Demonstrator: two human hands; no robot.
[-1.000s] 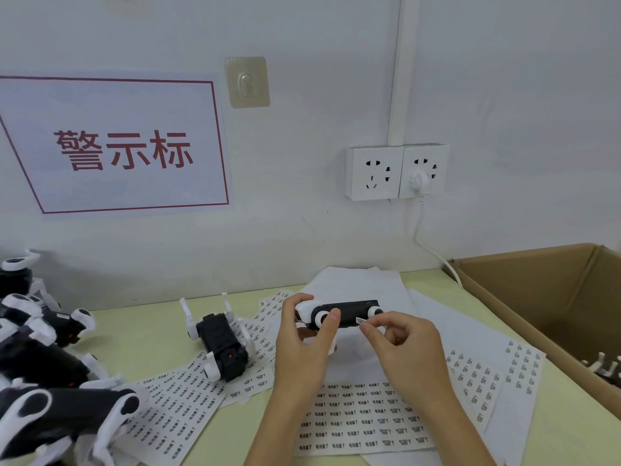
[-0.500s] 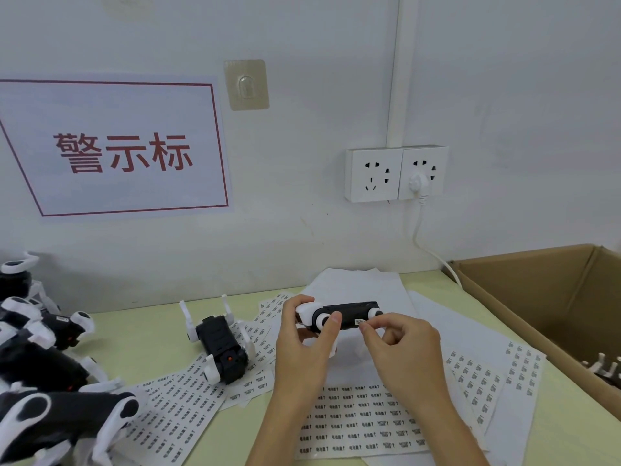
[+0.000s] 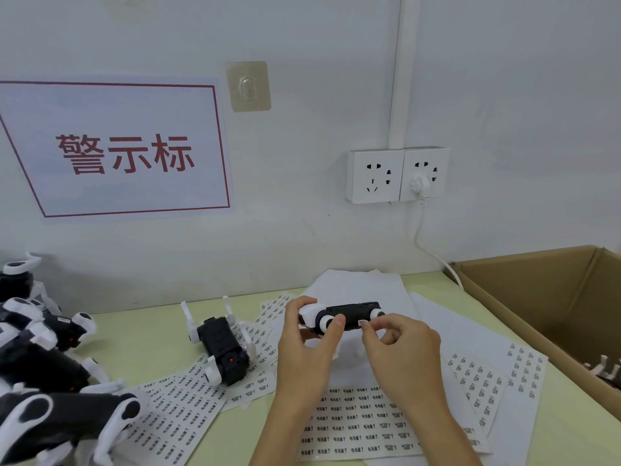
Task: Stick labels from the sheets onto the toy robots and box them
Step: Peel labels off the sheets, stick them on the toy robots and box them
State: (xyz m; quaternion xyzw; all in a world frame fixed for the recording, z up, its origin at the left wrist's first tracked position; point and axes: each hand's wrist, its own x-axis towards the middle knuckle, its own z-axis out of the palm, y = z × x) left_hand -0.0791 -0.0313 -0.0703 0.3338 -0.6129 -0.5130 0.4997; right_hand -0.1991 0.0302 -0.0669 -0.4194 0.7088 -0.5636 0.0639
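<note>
My left hand grips a black and white toy robot held sideways above the table. My right hand pinches a small white label against the robot's black side. Label sheets with rows of small printed stickers lie spread under my hands. Another toy robot lies on its back on the sheets to the left, white legs up. The cardboard box stands open at the right with white robot legs showing inside it.
Several more black and white toy robots are piled at the left edge of the pale green table. A plugged wall socket with a white cable hangs behind. A red-lettered sign is on the wall.
My hands and the held robot have barely shifted. The right fingers stay pressed at the label on the robot's side.
</note>
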